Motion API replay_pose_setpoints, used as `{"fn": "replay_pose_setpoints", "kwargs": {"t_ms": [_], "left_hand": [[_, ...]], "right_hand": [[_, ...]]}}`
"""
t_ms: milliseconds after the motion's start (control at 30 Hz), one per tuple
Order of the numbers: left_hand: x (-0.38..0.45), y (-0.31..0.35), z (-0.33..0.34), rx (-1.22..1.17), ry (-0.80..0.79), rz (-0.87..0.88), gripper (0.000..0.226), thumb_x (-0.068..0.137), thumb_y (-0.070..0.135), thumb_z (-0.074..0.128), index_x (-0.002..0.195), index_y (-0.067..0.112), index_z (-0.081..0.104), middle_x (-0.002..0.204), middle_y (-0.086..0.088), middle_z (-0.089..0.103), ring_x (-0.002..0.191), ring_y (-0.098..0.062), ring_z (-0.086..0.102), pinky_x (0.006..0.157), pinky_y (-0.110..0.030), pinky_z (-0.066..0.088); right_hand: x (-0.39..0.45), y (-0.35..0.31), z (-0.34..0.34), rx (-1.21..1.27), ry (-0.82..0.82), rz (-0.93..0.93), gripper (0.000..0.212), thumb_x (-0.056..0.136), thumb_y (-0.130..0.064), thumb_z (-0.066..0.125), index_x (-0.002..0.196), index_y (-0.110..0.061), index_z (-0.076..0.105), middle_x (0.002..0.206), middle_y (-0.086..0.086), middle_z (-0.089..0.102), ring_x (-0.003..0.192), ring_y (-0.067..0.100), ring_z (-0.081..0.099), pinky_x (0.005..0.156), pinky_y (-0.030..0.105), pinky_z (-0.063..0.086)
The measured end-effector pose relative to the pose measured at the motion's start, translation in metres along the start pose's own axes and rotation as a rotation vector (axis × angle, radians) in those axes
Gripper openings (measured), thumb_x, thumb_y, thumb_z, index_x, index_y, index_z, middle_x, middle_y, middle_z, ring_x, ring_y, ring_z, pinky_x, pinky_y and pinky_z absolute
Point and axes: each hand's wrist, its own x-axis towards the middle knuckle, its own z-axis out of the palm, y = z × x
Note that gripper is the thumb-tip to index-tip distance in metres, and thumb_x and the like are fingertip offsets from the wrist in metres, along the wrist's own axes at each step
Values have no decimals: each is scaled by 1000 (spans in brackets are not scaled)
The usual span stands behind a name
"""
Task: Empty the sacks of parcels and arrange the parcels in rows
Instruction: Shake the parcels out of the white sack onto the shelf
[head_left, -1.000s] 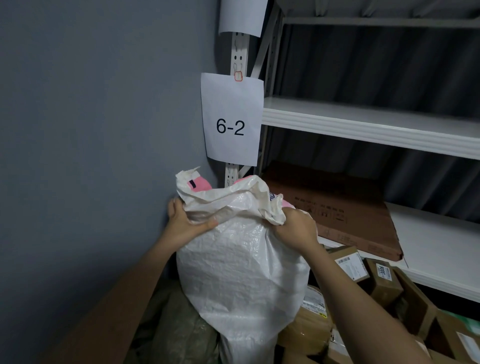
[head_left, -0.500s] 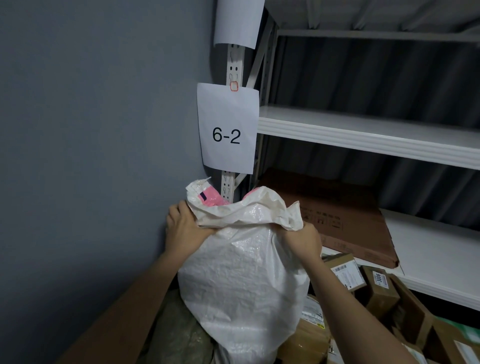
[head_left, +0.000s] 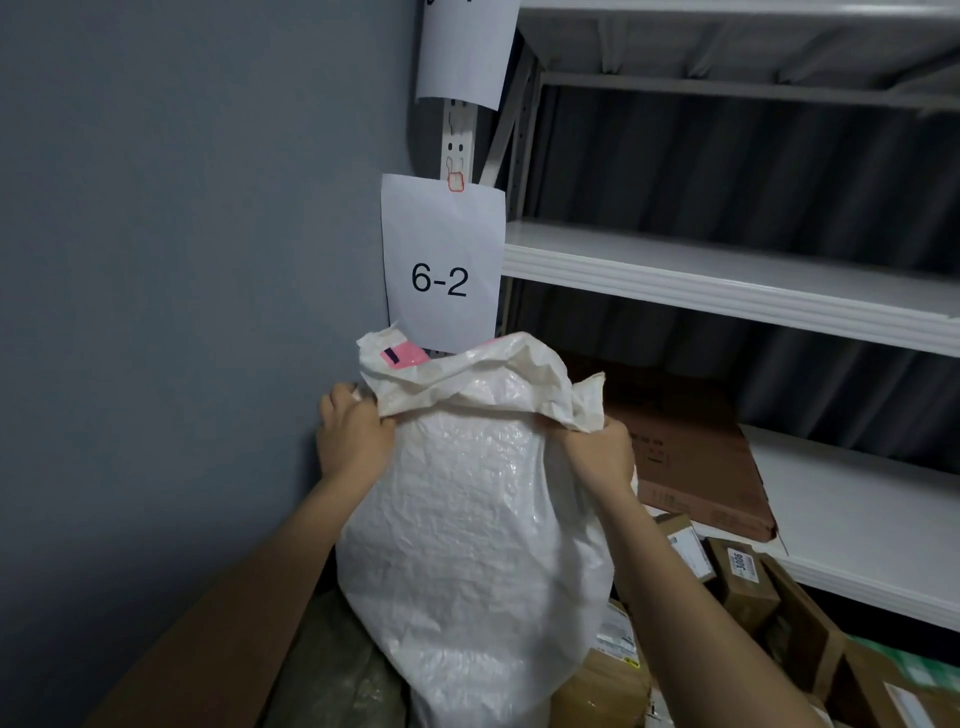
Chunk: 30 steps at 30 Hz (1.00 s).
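Note:
A full white woven sack stands upright in front of me, in the corner between the grey wall and the shelving. My left hand grips the crumpled rim on its left side. On the right, my right hand clutches the rim too. A pink parcel pokes out of the sack's open top. Several brown cardboard parcels with white labels lie heaped at the lower right, partly hidden behind my right arm.
White metal shelves run along the right; a flat brown carton lies on the lower one. A paper sign reading 6-2 hangs on the upright. A dull green sack lies at the lower left, against the grey wall.
Both hands have shifted their hold along the sack's rim, spreading a little wider. The view has tilted slightly, so the sign and shelves sit lower in the frame.

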Motion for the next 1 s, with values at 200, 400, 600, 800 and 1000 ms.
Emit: {"fn": "replay_pose_setpoints", "kwargs": {"t_ms": [200,400,600,800,1000], "left_hand": [[10,7,-5,-40,9,4,26,90,6,47,110,-3,60,126,-19,48,120,-35,36,91,-47,40],[19,22,-13,-102,15,23,33,92,8,47,122,2,60,133,-16,50,123,-36,39,95,-44,39],[25,36,-17,-165,-41,-33,28,96,19,47,116,8,62,120,-16,61,110,-38,54,85,-40,43],[24,33,-12,-164,-85,-54,30,97,27,45,112,11,65,108,-17,67,98,-39,60,79,-39,47],[20,24,-4,-203,-126,-94,34,99,31,41,103,7,65,101,-17,67,92,-38,61,75,-38,46]], "right_hand": [[9,-12,-5,5,-47,-38,27,77,-49,74,77,-23,67,78,-2,70,76,19,67,74,40,56],[21,-18,-7,-43,-87,-30,40,76,-59,72,85,-20,67,84,-2,68,81,21,65,77,40,55],[31,-23,-10,2,-132,29,50,68,-58,78,92,-16,70,93,5,71,84,24,67,80,43,57],[37,-23,-16,-6,-209,66,66,53,-63,82,97,-14,70,95,4,72,85,24,70,83,45,58],[29,-23,-28,-88,-322,-23,42,71,-50,81,91,-14,70,88,1,70,79,18,68,62,27,51]]}}
